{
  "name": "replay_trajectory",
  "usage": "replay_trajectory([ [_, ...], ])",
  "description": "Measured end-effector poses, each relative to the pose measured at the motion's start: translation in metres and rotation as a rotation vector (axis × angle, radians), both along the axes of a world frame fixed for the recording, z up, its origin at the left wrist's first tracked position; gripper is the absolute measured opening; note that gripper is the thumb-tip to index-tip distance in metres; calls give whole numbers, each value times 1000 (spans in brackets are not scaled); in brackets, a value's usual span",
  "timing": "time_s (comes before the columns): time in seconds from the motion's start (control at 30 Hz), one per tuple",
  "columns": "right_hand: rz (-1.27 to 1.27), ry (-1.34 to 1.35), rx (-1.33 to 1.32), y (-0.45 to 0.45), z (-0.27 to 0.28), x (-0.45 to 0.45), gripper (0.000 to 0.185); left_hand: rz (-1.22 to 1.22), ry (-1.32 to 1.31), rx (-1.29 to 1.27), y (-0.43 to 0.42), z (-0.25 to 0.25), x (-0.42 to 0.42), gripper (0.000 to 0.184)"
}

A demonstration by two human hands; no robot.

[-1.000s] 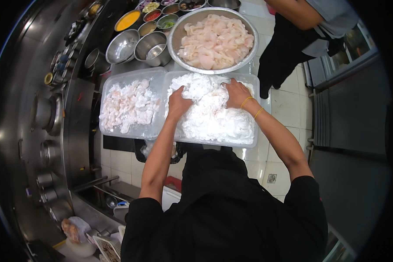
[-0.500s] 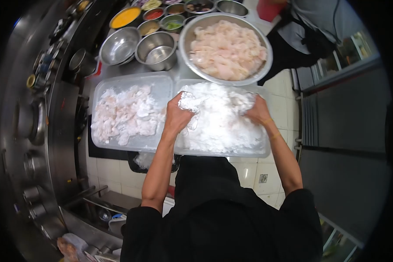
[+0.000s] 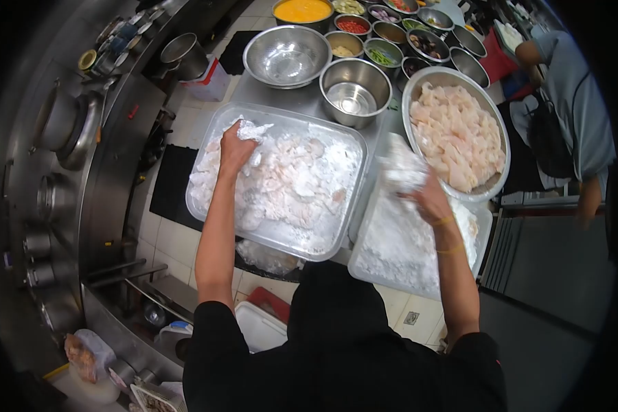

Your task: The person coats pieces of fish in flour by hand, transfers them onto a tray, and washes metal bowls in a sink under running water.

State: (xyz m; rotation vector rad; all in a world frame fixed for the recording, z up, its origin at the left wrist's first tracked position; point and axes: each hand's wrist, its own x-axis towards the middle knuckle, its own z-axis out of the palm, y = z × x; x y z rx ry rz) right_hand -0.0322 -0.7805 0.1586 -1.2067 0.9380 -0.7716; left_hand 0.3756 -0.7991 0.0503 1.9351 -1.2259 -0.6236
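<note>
My left hand (image 3: 239, 145) is at the far left end of a clear plastic tray (image 3: 347, 230), just over the floured pieces of pale meat (image 3: 288, 182) in it. White flour cakes its fingers, which look stretched out. My right hand (image 3: 422, 185) is above a second tray (image 3: 486, 230), filled with loose white flour (image 3: 398, 240). Its flour-covered fingers are smeared by motion, so their grip is unclear. A large steel bowl (image 3: 507, 147) of raw, pale meat strips (image 3: 456, 130) stands just beyond my right hand.
Two steel bowls stand behind the trays, a wide one (image 3: 288, 58) and a deeper one (image 3: 356, 90). Farther back are a bowl of yellow liquid (image 3: 302, 10) and several small bowls of ingredients. Another person (image 3: 573, 103) stands at the right. Stoves (image 3: 96, 199) line the left side.
My left hand has left the flour tray and moved left to the tray of floured meat. My right hand has lifted from the flour. The view has turned and shifted left.
</note>
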Motion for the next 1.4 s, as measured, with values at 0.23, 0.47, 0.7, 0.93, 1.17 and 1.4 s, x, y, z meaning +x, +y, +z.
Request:
replay_trajectory([
  [0.23,315,511,-292,-105,-71,225,55,-280,-275,130,-55,-17,79,65],
  [0.47,281,672,-415,-137,-142,324,49,-241,-374,86,-50,-30,113,58],
  [0.7,120,785,-546,-130,-133,311,30,-57,-492,86,-25,-28,112,58],
  [0.93,-17,706,-640,-87,-115,260,21,-85,-533,-158,4,-8,78,41],
  [1.17,-143,582,-670,34,-42,46,45,-355,61,-237,52,63,-85,28],
  [1.4,-258,1290,-339,85,-31,-155,59,-986,68,-96,77,86,-301,57],
])
